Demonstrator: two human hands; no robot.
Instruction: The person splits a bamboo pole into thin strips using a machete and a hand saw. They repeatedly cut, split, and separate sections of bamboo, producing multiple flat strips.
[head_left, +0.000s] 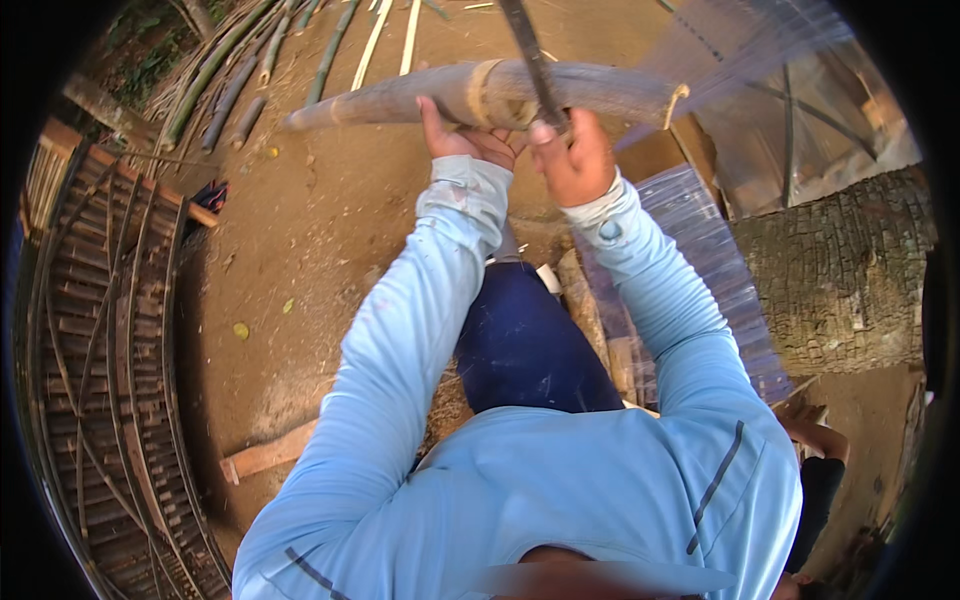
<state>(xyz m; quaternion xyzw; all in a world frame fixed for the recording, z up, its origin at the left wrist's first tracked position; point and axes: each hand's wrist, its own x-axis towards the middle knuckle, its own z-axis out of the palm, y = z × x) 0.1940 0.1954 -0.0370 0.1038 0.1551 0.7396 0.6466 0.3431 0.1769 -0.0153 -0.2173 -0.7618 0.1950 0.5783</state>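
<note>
A thick grey-brown bamboo pole [420,98] lies crosswise in front of me, with pale rings at its joints and a light cut rim at its right end. My left hand [468,143] holds it from the near side near the middle, palm turned up and thumb raised against it; the other fingers are partly hidden beneath. In my right hand [578,160] is the handle of a machete, gripped just on my side of the pole. Its long dark blade [530,50] points up and away, passing across the top of the bamboo.
Several bamboo poles and strips [225,75] lie on the ground at the far left. A slatted bamboo frame [120,350] stands along the left. On the right are clear plastic sheeting [670,215] and a thick tree trunk [840,275]. Another person's arm [818,437] shows at lower right.
</note>
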